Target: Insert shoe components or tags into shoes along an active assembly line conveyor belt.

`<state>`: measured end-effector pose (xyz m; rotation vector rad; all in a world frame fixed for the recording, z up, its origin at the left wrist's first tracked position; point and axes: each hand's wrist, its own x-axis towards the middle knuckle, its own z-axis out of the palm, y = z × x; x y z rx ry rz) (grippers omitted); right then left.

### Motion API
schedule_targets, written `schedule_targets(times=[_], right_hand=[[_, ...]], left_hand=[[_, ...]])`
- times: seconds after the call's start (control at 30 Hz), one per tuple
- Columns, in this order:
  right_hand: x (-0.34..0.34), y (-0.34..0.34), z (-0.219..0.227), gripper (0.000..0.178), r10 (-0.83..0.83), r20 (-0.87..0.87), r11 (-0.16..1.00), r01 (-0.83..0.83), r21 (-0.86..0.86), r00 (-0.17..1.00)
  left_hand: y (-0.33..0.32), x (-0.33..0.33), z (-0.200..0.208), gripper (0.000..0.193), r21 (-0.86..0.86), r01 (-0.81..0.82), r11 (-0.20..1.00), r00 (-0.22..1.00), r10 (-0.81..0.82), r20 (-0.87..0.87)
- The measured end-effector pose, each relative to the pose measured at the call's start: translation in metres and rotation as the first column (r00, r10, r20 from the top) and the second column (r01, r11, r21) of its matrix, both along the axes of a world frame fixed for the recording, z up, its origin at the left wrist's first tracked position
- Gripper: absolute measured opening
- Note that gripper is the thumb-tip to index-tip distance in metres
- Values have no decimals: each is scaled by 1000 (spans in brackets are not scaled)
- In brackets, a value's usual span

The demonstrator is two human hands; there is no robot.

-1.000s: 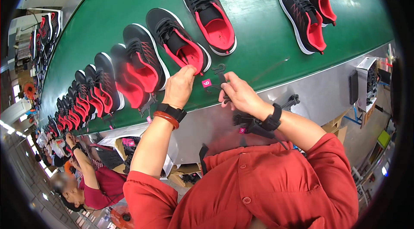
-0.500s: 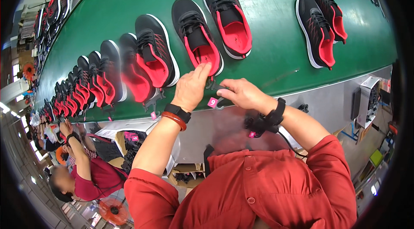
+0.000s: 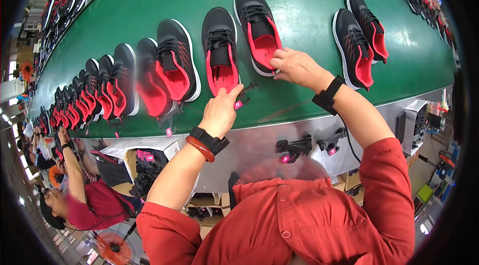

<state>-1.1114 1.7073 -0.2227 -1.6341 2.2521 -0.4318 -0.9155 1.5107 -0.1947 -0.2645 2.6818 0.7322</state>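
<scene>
A: Where are the nearest shoes?
B: The left shoe (image 3: 219,55) and right shoe (image 3: 257,26), black with red lining, sit side by side, sole-down, on a green work surface (image 3: 304,30). Toes point away; heels face the person, presumably to keep the openings within reach.

A: And the hands?
B: The left hand (image 3: 219,116) is at the left shoe's heel, fingers bent; whether it grips anything cannot be told. The right hand (image 3: 298,69) curls over the right shoe's heel collar, seemingly pinching it, perhaps to steady it.

A: Anything between them?
B: A black hanger (image 3: 248,93) with a pink tag (image 3: 238,105), just beside the left hand. More black hangers (image 3: 294,147) lie on the metal ledge (image 3: 254,151), likely for easy reach.
</scene>
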Motion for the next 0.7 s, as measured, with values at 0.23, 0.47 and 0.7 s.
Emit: schedule_targets(times=[0.23,0.47,0.7], right_hand=[[21,-20,23,25,114,-295,989,-138,-59,949],[23,-28,23,22,140,-287,983,-168,-75,948],[35,-41,22,9,101,-387,993,-117,-18,917]], left_hand=[[5,-5,-3,49,65,-128,990,992,127,8],[5,-6,-3,48,46,-118,992,993,117,6],[4,-4,9,42,244,-138,960,980,168,-108]])
